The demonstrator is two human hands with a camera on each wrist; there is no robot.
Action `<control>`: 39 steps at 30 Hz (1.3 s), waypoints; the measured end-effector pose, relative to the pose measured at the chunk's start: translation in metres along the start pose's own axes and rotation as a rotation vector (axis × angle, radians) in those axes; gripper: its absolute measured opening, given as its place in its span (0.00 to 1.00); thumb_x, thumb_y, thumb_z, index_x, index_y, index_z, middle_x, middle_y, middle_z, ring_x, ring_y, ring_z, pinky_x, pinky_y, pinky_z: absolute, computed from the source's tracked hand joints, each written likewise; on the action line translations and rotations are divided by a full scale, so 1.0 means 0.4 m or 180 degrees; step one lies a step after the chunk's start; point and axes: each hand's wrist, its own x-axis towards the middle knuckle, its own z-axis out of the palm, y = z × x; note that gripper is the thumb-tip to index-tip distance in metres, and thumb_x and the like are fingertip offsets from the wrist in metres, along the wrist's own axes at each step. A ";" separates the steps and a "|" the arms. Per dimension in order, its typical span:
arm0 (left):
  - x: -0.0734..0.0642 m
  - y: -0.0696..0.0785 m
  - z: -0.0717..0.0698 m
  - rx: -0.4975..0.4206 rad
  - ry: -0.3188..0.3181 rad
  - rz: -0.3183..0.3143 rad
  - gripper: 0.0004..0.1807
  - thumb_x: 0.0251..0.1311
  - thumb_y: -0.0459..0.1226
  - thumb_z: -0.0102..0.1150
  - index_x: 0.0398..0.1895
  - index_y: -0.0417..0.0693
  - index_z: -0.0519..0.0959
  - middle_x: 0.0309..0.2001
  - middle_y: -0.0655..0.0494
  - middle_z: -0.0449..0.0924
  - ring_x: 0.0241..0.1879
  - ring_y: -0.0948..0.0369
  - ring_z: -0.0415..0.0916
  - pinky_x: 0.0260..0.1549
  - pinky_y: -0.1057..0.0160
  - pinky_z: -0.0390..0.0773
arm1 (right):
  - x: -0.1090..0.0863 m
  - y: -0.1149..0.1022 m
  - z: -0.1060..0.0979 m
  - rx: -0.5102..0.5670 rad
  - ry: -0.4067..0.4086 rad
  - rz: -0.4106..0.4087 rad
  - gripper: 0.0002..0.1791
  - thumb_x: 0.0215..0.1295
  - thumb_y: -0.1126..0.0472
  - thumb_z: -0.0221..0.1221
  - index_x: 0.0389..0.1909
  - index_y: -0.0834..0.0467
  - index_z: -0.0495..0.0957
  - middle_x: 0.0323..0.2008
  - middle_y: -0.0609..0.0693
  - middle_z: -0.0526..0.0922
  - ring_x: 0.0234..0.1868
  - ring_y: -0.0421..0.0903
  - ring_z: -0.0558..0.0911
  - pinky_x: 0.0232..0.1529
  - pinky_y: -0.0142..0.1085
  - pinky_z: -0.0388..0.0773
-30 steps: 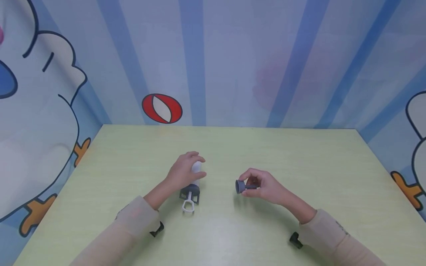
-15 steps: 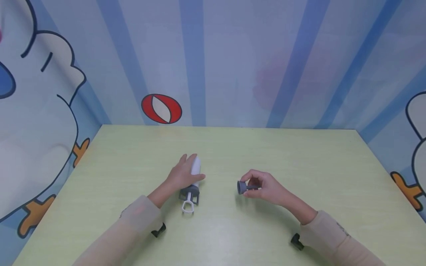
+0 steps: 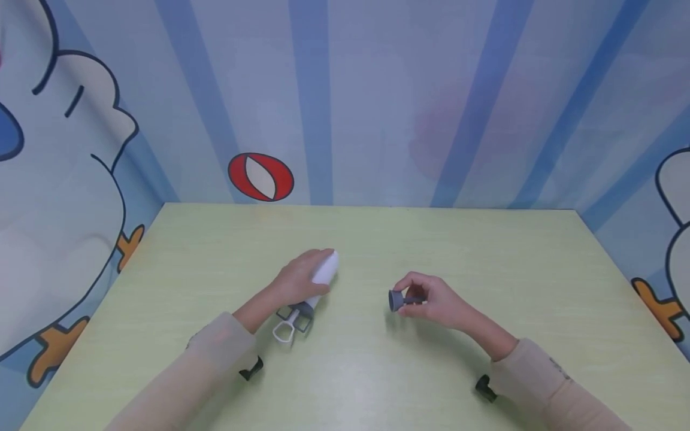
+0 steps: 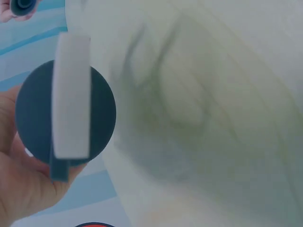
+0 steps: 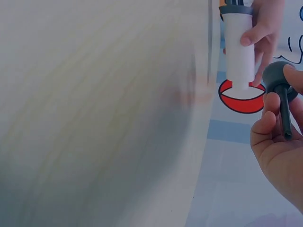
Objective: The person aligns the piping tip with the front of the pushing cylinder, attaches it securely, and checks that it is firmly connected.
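My left hand grips a large white syringe by its barrel, thumb across the side. The syringe slants over the table, its rounded white end pointing away to the right. Its grey collar, with two square finger loops, and the white ring handle of its plunger lie toward me. Seen end-on in the left wrist view, the white handle crosses the round grey collar. To the right, my right hand pinches a dark grey nozzle, whose cup-shaped end faces left and thin stem points into the hand.
Both hands work over a pale green table. Behind it stands a blue striped backdrop printed with cartoon figures and a red oval. Small black pieces hang below each sleeve cuff.
My left hand has taken a fuller grip on the syringe and turned it, swinging the white end right and the ring handle left. The right hand with the nozzle has shifted slightly right.
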 end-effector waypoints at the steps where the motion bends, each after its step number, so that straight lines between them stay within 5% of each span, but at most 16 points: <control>1: -0.004 0.006 -0.004 -0.0030 -0.0040 0.0074 0.38 0.49 0.38 0.61 0.65 0.56 0.57 0.63 0.52 0.60 0.57 0.53 0.63 0.49 0.50 0.70 | 0.000 0.002 -0.002 -0.0007 0.0005 0.0007 0.14 0.49 0.66 0.62 0.39 0.60 0.73 0.29 0.56 0.75 0.27 0.42 0.72 0.28 0.30 0.72; 16: -0.035 0.068 -0.018 0.0016 -0.0822 0.0853 0.36 0.49 0.34 0.60 0.63 0.61 0.61 0.60 0.54 0.64 0.52 0.56 0.65 0.46 0.55 0.71 | 0.008 0.015 -0.007 0.0024 0.0026 -0.0010 0.14 0.49 0.67 0.62 0.38 0.60 0.74 0.28 0.57 0.74 0.26 0.40 0.72 0.26 0.29 0.71; 23: -0.040 0.084 -0.017 0.0074 -0.1023 0.1180 0.36 0.49 0.33 0.60 0.63 0.59 0.61 0.60 0.54 0.65 0.52 0.58 0.66 0.44 0.57 0.71 | 0.010 0.012 -0.010 0.0048 0.0003 -0.0045 0.15 0.49 0.67 0.62 0.39 0.64 0.73 0.29 0.59 0.75 0.26 0.41 0.72 0.27 0.29 0.71; 39: -0.044 0.124 -0.006 0.0192 -0.1214 0.1162 0.35 0.46 0.36 0.63 0.60 0.56 0.61 0.49 0.61 0.71 0.41 0.63 0.68 0.38 0.65 0.71 | 0.015 0.006 -0.005 0.0009 -0.0125 -0.0114 0.14 0.50 0.66 0.62 0.39 0.64 0.73 0.27 0.57 0.75 0.25 0.40 0.72 0.26 0.29 0.70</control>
